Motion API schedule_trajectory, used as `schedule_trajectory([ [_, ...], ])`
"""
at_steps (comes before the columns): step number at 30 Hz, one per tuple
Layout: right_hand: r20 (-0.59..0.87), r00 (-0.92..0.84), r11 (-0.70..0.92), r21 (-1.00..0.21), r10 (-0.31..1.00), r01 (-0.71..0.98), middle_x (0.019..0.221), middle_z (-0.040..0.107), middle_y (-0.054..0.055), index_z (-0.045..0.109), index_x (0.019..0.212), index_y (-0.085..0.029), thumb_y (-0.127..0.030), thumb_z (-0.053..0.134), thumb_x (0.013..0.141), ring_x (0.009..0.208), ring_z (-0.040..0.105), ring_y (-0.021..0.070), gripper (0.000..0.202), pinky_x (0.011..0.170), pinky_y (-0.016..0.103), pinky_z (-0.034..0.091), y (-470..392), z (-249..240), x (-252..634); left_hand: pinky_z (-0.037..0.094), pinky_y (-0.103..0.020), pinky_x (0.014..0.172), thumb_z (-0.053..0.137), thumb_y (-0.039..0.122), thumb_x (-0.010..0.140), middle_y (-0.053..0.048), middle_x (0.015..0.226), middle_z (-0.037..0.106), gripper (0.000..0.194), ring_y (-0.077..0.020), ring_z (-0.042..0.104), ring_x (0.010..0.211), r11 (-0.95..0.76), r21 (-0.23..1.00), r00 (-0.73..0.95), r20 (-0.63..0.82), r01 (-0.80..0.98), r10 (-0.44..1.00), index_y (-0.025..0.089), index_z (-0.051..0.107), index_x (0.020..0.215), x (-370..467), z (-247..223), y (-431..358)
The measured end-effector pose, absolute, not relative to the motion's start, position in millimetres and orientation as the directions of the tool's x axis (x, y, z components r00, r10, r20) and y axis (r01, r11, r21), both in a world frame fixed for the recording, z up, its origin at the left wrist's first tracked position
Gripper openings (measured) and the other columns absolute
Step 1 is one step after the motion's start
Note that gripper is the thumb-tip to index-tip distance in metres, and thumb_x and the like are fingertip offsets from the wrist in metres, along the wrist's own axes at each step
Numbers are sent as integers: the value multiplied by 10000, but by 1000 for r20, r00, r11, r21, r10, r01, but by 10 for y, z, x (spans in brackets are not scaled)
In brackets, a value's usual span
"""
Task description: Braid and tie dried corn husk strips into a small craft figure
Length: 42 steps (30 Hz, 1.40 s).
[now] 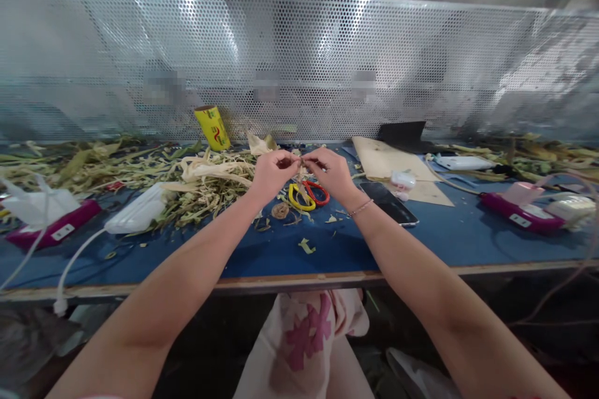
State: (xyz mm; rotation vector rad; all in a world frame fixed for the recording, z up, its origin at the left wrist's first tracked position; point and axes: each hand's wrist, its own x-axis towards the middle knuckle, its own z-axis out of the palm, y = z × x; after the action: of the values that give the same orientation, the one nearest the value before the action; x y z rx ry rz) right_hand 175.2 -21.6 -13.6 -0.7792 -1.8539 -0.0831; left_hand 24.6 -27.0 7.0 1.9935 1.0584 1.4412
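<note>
My left hand (pixel 272 173) and my right hand (pixel 331 176) meet above the middle of the blue table, thumbs and forefingers pinched. Between their fingertips is a small strip of dried husk (pixel 303 172), tan and partly hidden by the fingers. Just below lie scissors (pixel 314 194) with one yellow and one red handle loop. A small coil of brown twine (pixel 280 211) rests to their left. Beside my left hand spreads a heap of dried husks (pixel 206 193), pale and greenish. A dark phone (pixel 390 204) lies by my right wrist.
A yellow tube (pixel 213 128) stands behind the heap, against a perforated metal screen (pixel 309 62). Purple power strips (pixel 56 227) with white plugs and cables sit at both sides. Beige sheets (pixel 384 159) and a small white container (pixel 403 181) are at right. Husk scraps dot the table.
</note>
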Motion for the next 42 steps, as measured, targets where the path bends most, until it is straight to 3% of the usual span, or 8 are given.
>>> schedule_trajectory([
  [7, 914, -210, 806, -178, 348, 564, 691, 604, 26, 602, 748, -185, -176, 470, 785, 659, 543, 126, 137, 615, 253, 443, -186, -179, 1769, 444, -234, 588, 591, 274, 644, -36, 641, 651, 171, -117, 555, 604, -602, 739, 171, 579, 302, 797, 119, 660, 667, 230, 80, -267],
  [14, 895, -121, 778, -298, 429, 552, 672, 602, 13, 599, 699, -188, -141, 509, 715, 610, 534, 113, 102, 548, 230, 439, -152, -188, 1742, 401, -228, 539, 548, 358, 716, -18, 564, 609, 276, -115, 529, 558, -606, 722, 181, 582, 333, 793, 120, 660, 633, 210, 48, -228],
  [22, 827, -55, 739, -467, 559, 486, 636, 584, 6, 577, 643, -176, -137, 499, 670, 586, 529, 113, 91, 538, 237, 436, -173, -138, 1727, 466, -254, 631, 578, 329, 714, -51, 689, 667, 226, -124, 580, 626, -571, 804, 121, 558, 166, 821, 123, 669, 697, 225, 35, -202],
  [31, 819, -116, 759, -454, 562, 467, 660, 564, 6, 556, 659, -181, -150, 498, 679, 609, 523, 112, 68, 543, 232, 436, -174, -159, 1718, 406, -224, 550, 623, 324, 644, -7, 557, 585, 200, -91, 499, 537, -577, 801, 167, 555, 157, 815, 124, 631, 642, 227, 27, -181],
  [42, 840, -139, 773, -402, 525, 491, 658, 569, 9, 553, 650, -181, -133, 488, 677, 622, 524, 115, 85, 550, 234, 443, -215, -129, 1706, 398, -223, 559, 644, 295, 597, 13, 551, 551, 170, -74, 477, 534, -517, 850, 229, 486, 98, 843, 132, 602, 613, 226, 27, -173],
])
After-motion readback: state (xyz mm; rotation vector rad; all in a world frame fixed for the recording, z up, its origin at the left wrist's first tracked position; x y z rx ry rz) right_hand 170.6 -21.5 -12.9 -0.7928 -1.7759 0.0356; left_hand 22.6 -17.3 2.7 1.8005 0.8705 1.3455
